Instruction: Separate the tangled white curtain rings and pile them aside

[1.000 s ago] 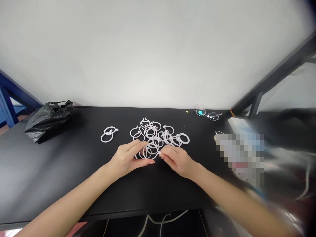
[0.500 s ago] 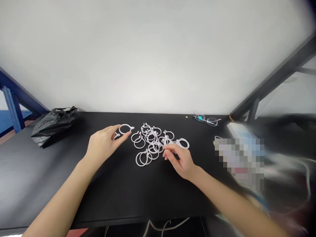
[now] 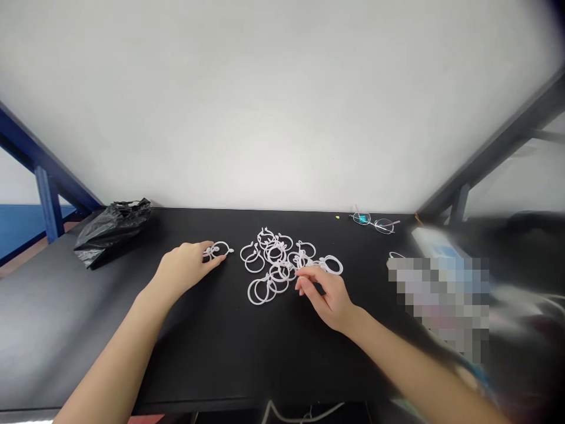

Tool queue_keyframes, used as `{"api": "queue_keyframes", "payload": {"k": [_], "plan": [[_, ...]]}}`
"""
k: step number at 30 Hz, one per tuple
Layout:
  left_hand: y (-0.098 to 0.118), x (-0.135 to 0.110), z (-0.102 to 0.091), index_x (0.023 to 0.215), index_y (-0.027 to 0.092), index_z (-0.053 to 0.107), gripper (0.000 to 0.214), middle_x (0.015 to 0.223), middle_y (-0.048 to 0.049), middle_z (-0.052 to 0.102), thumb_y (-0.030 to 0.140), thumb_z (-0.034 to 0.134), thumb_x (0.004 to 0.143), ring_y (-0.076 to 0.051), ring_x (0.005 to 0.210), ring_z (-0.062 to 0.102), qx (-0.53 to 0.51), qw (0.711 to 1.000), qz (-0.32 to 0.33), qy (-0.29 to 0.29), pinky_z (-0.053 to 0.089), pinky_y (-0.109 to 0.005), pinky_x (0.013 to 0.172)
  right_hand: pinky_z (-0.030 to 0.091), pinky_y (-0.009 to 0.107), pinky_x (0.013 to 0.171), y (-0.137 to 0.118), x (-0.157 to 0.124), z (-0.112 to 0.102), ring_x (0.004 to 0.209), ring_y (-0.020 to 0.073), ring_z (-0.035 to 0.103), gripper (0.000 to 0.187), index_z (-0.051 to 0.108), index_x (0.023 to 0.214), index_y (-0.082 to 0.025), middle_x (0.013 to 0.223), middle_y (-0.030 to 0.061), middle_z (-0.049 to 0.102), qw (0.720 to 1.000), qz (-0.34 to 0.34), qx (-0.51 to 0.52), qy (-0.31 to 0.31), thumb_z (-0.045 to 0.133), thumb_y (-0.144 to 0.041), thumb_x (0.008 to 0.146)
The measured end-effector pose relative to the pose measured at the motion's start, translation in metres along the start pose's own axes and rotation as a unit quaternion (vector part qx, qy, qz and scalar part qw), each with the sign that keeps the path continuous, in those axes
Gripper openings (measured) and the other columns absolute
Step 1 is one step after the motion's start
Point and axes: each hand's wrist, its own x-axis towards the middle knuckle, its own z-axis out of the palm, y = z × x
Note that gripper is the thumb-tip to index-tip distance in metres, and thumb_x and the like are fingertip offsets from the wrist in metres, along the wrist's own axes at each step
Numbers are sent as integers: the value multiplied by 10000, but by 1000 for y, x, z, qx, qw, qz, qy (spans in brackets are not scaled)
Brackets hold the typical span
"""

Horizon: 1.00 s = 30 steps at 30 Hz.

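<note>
A heap of white plastic rings (image 3: 282,262) lies on the black table (image 3: 229,347). My left hand (image 3: 185,271) rests to the left of the heap, its fingertips on a white ring (image 3: 219,250) that lies on a small separate group of rings. My right hand (image 3: 329,291) is at the heap's near right side, fingers curled in a pinch on a ring at the heap's edge (image 3: 304,271). Two overlapping rings (image 3: 261,290) lie at the heap's near side between my hands.
A crumpled black plastic bag (image 3: 112,231) sits at the table's far left. A pair of glasses (image 3: 374,222) lies at the back right by the wall. A blurred-out object (image 3: 439,294) takes up the right side. Cables hang below the table's front edge.
My left hand carried one ring from the heap leftward and set it down on the small group at the left. My right hand moved slightly up into the heap's right edge.
</note>
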Motion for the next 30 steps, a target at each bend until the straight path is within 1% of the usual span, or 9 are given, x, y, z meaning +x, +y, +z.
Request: {"api": "queue_keyframes", "payload": {"k": [5,9,12,14,16,18,24,27,30], "plan": [[-2,0,-4,1225,208,622,572,983,-114,722,614,479,850,-311,889,665,-8,1000,3,11,394,-292,614,484,195,536,0,1,0,611,100,617,114,564,1013,-190,735,4,637,1000,-3,-4,2,460,-166,973],[3,-4,-6,1191,209,634,539,808,-58,696,606,502,852,-257,762,653,-43,998,27,47,362,-269,573,486,199,554,0,1,0,603,98,606,108,561,996,-189,715,-2,621,1000,-2,-4,-3,457,-169,976],[13,-8,-1,1182,227,643,465,664,-5,629,552,455,908,-198,648,614,-90,987,100,83,355,-256,566,489,202,565,0,1,0,601,99,601,108,558,999,-187,708,-2,616,1000,0,2,-8,454,-170,977],[21,-10,5,1223,242,628,421,614,16,593,482,420,947,-173,610,594,-115,975,168,85,363,-250,576,490,205,567,0,1,0,598,100,599,110,558,1002,-186,704,-3,614,1000,-3,5,-7,452,-170,978],[28,-11,11,1260,236,612,406,634,13,604,419,396,969,-167,619,597,-120,964,224,75,378,-252,593,486,205,558,-1,1,0,598,101,599,112,559,1006,-186,705,-1,615,1000,-5,5,-4,452,-174,978],[32,-12,17,1250,208,617,397,690,-7,634,380,388,976,-173,650,609,-109,959,254,66,395,-262,612,486,205,552,-1,1,0,597,102,600,111,562,1006,-186,707,0,618,1000,-5,4,-2,454,-181,978],[32,-8,25,1143,175,625,323,789,-33,674,339,400,979,-187,705,633,-114,958,260,49,438,-292,666,477,196,509,-2,-1,1,601,108,612,114,571,1007,-184,717,8,630,1000,10,1,-1,465,-210,975],[32,-6,27,1005,188,627,285,904,-54,683,290,361,985,-189,766,644,-115,953,277,47,441,-290,687,477,196,499,-3,0,1,587,108,609,121,574,994,-185,709,7,631,1000,14,0,-5,459,-218,977],[35,-7,28,925,199,592,260,900,-46,664,263,346,979,-182,745,634,-118,951,283,40,428,-280,661,483,200,499,-4,1,1,581,110,607,123,576,987,-187,703,7,629,1000,15,4,-5,459,-223,977]]}}
